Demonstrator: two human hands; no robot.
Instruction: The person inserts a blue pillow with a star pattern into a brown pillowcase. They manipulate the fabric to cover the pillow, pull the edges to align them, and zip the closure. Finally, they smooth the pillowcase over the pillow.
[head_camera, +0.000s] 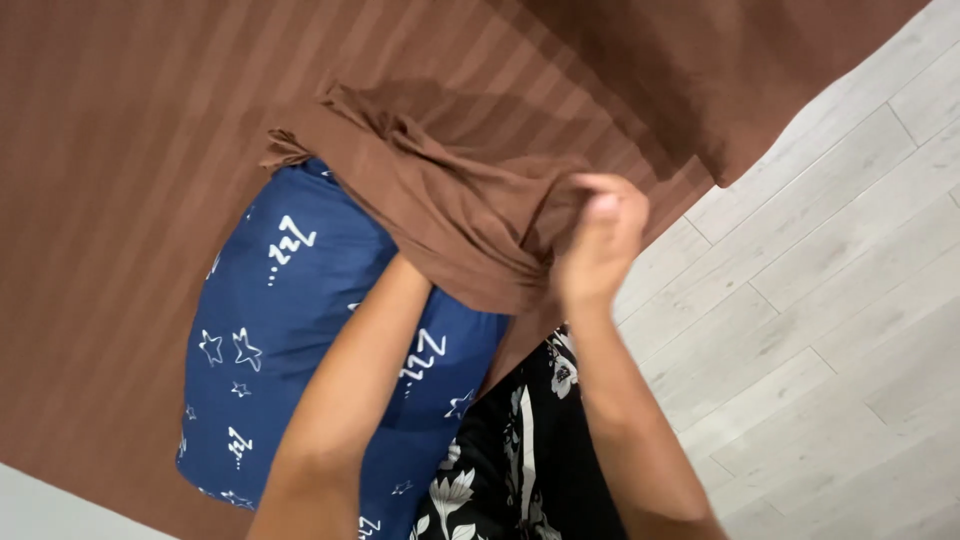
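Gripping: right hand – fingers pinched on brown pillowcase edge
Left hand: hidden inside case, fingers can't tell
Pillow: blue, starry – down-left of right hand, long axis toward body, on brown bedsheet

The left hand is hidden inside the brown pillowcase, so its grip cannot be told. Just beside it, the right hand is blurred. The blue pillow runs off the bottom edge.
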